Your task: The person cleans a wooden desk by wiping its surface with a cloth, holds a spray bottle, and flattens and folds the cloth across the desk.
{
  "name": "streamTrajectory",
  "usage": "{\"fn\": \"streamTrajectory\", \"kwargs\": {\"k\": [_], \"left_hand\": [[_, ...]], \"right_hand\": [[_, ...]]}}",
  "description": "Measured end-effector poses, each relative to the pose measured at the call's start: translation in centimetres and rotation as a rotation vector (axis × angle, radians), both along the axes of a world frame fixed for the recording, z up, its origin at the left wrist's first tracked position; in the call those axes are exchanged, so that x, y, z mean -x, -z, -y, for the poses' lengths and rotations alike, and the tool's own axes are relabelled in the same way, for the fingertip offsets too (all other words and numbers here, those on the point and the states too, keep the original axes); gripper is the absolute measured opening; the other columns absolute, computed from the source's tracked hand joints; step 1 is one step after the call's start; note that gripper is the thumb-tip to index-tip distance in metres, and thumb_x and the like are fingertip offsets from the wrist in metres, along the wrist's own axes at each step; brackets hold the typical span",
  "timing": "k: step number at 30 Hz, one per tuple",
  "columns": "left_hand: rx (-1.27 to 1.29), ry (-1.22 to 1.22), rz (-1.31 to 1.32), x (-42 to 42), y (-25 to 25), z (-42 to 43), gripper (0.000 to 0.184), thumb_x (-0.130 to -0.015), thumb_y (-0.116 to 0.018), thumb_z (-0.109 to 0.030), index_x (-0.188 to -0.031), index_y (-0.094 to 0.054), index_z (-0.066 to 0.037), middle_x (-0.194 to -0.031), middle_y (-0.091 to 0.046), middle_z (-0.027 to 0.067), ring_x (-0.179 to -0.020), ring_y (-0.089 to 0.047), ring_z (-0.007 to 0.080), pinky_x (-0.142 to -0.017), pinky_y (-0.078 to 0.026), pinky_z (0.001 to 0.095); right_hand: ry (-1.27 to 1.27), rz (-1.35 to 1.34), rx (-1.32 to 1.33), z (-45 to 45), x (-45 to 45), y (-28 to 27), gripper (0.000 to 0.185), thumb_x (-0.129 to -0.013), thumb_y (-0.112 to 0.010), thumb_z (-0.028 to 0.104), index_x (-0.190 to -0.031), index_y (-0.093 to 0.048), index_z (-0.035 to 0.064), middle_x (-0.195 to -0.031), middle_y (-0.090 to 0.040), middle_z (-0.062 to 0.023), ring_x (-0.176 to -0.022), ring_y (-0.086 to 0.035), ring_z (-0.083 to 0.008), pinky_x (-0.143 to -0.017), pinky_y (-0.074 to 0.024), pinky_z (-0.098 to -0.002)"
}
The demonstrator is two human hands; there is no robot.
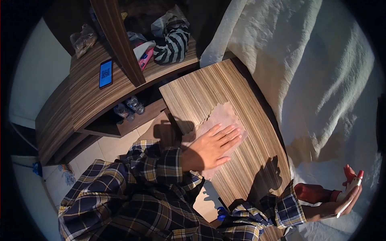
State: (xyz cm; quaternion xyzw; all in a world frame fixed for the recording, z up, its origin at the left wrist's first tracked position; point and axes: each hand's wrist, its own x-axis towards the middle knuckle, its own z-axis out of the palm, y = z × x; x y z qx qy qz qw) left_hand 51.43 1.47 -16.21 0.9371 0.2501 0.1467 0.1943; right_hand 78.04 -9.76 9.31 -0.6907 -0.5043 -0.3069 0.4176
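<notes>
Pink wavy-edged cloth (pixel 226 114) under left hand (pixel 210 147), grip apart; right hand (pixel 341 205) clamped on white object (pixel 349 193).

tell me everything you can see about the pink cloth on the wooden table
The pink cloth is pale and plain, seemingly thin fabric, with wavy, scalloped edges. It lies spread mostly flat on the striped, wood-look table, set at a slant. The left hand rests palm down across it, fingers spread, hiding its middle, so its full outline can't be told.
</notes>
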Motion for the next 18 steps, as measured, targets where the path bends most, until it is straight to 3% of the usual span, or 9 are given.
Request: {"fn": "streamTrajectory", "kwargs": {"k": [3, 5, 8, 10, 11, 13, 14, 16, 18], "left_hand": [[-0.146, 0.093, -0.069, 1.4, -0.4, -4.1, 0.067, -0.1, -0.04, -0.047, -0.157, -0.016, -0.021, -0.161, -0.019, 0.0119, -0.15, -0.011, 0.0283, -0.12, -0.012, 0.0498], [-0.231, -0.054, -0.247, 0.7, 1.2, -7.5, 0.063, -0.1, -0.041, -0.048, -0.156, -0.019, -0.028, -0.161, -0.019, 0.0145, -0.15, -0.012, 0.0298, -0.12, -0.013, 0.0505], [-0.271, -0.15, -0.16, 0.7, 0.8, -13.3, 0.06, -0.1, -0.041, -0.045, -0.155, -0.023, -0.03, -0.159, -0.019, 0.02, -0.148, -0.018, 0.0341, -0.119, -0.017, 0.0512], [-0.36, -0.149, 0.071, 0.0, 2.3, -17.4, 0.058, -0.1, -0.041, -0.045, -0.151, -0.034, -0.02, -0.153, -0.029, 0.0267, -0.143, -0.029, 0.0382, -0.116, -0.023, 0.0529], [-0.366, -0.144, 0.07, -1.0, 2.8, -19.5, 0.058, -0.1, -0.041, -0.045, -0.151, -0.034, -0.02, -0.153, -0.029, 0.0267, -0.143, -0.029, 0.0382, -0.116, -0.023, 0.0529], [-0.416, -0.221, 0.079, -4.7, 3.2, -22.0, 0.055, -0.097, -0.044, -0.044, -0.135, -0.054, -0.005, -0.139, -0.047, 0.0286, -0.131, -0.043, 0.04, -0.109, -0.03, 0.0534], [-0.414, -0.225, 0.083, -6.5, 2.2, -21.8, 0.055, -0.097, -0.044, -0.044, -0.135, -0.054, -0.005, -0.139, -0.047, 0.0286, -0.131, -0.043, 0.04, -0.109, -0.03, 0.0534], [-0.08, -0.242, -0.302, -9.8, -1.0, -20.8, 0.053, -0.094, -0.048, -0.043, -0.115, -0.065, 0.003, -0.125, -0.059, 0.0265, -0.12, -0.052, 0.0387, -0.106, -0.033, 0.0523], [-0.091, -0.205, -0.262, -11.9, -1.4, -18.1, 0.051, -0.092, -0.049, -0.042, -0.11, -0.067, 0.002, -0.122, -0.061, 0.0252, -0.116, -0.053, 0.0383, -0.104, -0.033, 0.052]], "right_hand": [[0.013, 0.011, -0.021, 0.4, -0.6, -0.1, 0.054, -0.099, -0.03, 0.032, -0.12, -0.057, -0.0092, -0.106, -0.068, -0.0237, -0.097, -0.066, -0.03, -0.084, -0.0423, -0.037], [0.033, 0.009, -0.044, 1.1, -1.3, 0.1, 0.054, -0.1, -0.029, 0.032, -0.122, -0.056, -0.0093, -0.107, -0.068, -0.0238, -0.098, -0.066, -0.0301, -0.084, -0.0424, -0.037], [0.083, -0.002, -0.057, 2.6, -2.9, -0.1, 0.055, -0.1, -0.029, 0.033, -0.124, -0.055, -0.0096, -0.108, -0.068, -0.0242, -0.099, -0.065, -0.0304, -0.084, -0.0425, -0.037], [0.116, -0.014, -0.051, 3.2, -4.2, -0.4, 0.055, -0.1, -0.029, 0.033, -0.126, -0.052, -0.01, -0.11, -0.067, -0.0247, -0.102, -0.065, -0.0311, -0.085, -0.0425, -0.037], [0.126, -0.021, -0.048, 3.3, -4.4, -0.4, 0.056, -0.101, -0.029, 0.033, -0.128, -0.051, -0.0103, -0.111, -0.067, -0.025, -0.103, -0.065, -0.0314, -0.085, -0.0425, -0.037], [0.066, -0.038, -0.068, 3.2, -4.3, -0.3, 0.055, -0.1, -0.029, 0.033, -0.127, -0.052, -0.0099, -0.11, -0.067, -0.0248, -0.103, -0.065, -0.0309, -0.084, -0.0426, -0.0369], [0.004, -0.051, -0.081, 3.1, -4.2, -0.3, 0.055, -0.1, -0.03, 0.033, -0.126, -0.054, -0.0095, -0.109, -0.067, -0.0245, -0.103, -0.065, -0.0305, -0.084, -0.0427, -0.0367], [0.003, -0.004, -0.049, 1.9, -1.9, -0.3, 0.055, -0.099, -0.031, 0.033, -0.125, -0.055, -0.0098, -0.107, -0.067, -0.0242, -0.101, -0.065, -0.0295, -0.082, -0.0428, -0.0364], [0.003, 0.036, -0.022, 1.0, -0.3, -0.2, 0.055, -0.099, -0.032, 0.032, -0.125, -0.056, -0.0099, -0.105, -0.068, -0.0237, -0.098, -0.065, -0.0283, -0.081, -0.0427, -0.036]]}}
